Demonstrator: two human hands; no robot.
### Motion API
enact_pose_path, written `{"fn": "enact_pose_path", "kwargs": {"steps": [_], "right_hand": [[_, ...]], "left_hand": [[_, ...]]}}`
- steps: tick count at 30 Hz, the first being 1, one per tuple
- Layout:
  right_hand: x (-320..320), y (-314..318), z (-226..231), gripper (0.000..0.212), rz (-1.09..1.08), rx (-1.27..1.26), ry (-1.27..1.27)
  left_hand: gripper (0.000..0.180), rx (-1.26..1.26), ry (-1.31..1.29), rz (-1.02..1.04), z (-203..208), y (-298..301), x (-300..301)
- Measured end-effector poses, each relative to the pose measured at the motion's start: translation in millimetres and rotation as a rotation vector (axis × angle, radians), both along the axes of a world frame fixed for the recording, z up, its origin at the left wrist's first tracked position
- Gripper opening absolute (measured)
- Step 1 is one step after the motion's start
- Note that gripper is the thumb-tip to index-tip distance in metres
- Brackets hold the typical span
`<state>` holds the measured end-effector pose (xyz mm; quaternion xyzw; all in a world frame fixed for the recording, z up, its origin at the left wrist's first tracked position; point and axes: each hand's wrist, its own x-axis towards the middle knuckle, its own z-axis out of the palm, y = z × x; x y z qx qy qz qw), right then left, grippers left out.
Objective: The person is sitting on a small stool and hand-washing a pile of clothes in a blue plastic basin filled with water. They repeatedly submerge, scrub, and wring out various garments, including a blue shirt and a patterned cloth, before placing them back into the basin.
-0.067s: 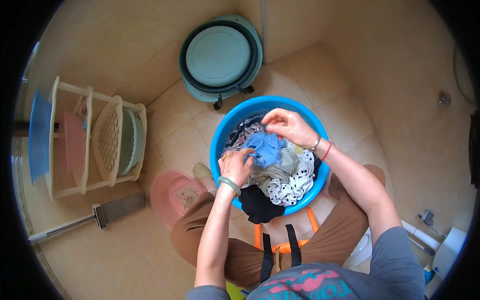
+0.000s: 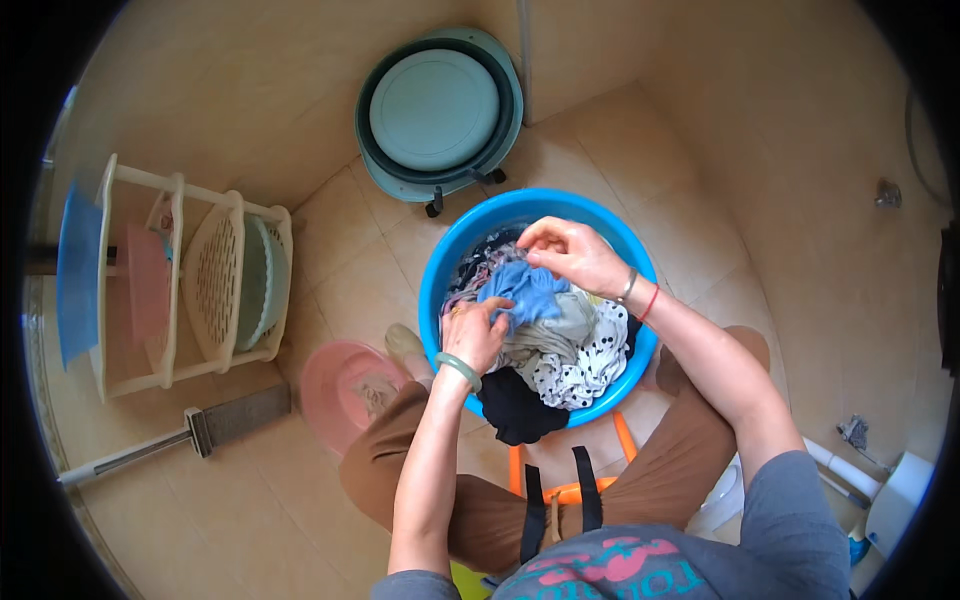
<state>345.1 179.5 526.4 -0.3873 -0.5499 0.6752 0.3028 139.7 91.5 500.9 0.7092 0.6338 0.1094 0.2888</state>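
Note:
A large blue basin (image 2: 438, 245) on the tiled floor holds a heap of laundry. On top lies a crumpled light-blue cloth (image 2: 528, 290). My left hand (image 2: 474, 334) closes on the near-left edge of that cloth, thumb toward its middle. My right hand (image 2: 578, 258) arches over its far side, thumb and fingers pinched together; what is between them is too small to make out. Beside the blue cloth are a grey-beige cloth (image 2: 555, 338), a white garment with black dots (image 2: 590, 365) and a dark patterned garment (image 2: 480, 265). A black garment (image 2: 520, 405) hangs over the near rim.
A pink basin (image 2: 335, 405) with a light cloth in it stands left of my leg. A folded green basin (image 2: 435, 110) leans on the far wall. At left are a cream rack (image 2: 235, 205) with basins and a flat mop (image 2: 240, 418). An orange stool frame (image 2: 570, 493) is between my legs.
The light-blue cloth has shifted slightly between my hands and its folds lie differently. My hands stay in almost the same places.

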Motion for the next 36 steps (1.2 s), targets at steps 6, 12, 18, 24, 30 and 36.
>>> {"fn": "enact_pose_path", "kwargs": {"steps": [6,12,18,24,30,36], "right_hand": [[13.1,-23.4,-84.7,0.045,0.237,0.612,-0.586],[22.0,-19.5,-105.1,0.023,0.362,0.597,-0.688],[-14.1,-10.4,-2.9,0.031,0.050,0.268,-0.281],[-15.8,-9.5,5.7,0.042,0.108,0.132,0.078],[-11.5,-25.0,6.9,0.063,0.319,0.500,-0.578],[0.1,-13.0,-25.3,0.021,0.000,0.190,-0.264]], "left_hand": [[0.015,-0.039,0.115,0.039,5.6,-5.7,15.1],[0.017,-0.013,-0.167,0.206,67.7,25.1,18.7],[0.067,0.381,0.163,-0.031,68.2,16.0,12.7],[0.018,0.234,-0.318,-0.002,90.9,21.1,9.2],[0.015,0.148,-0.875,0.288,139.7,10.1,-8.2],[0.024,0.278,-1.227,0.426,144.8,-1.1,-30.2]]}}
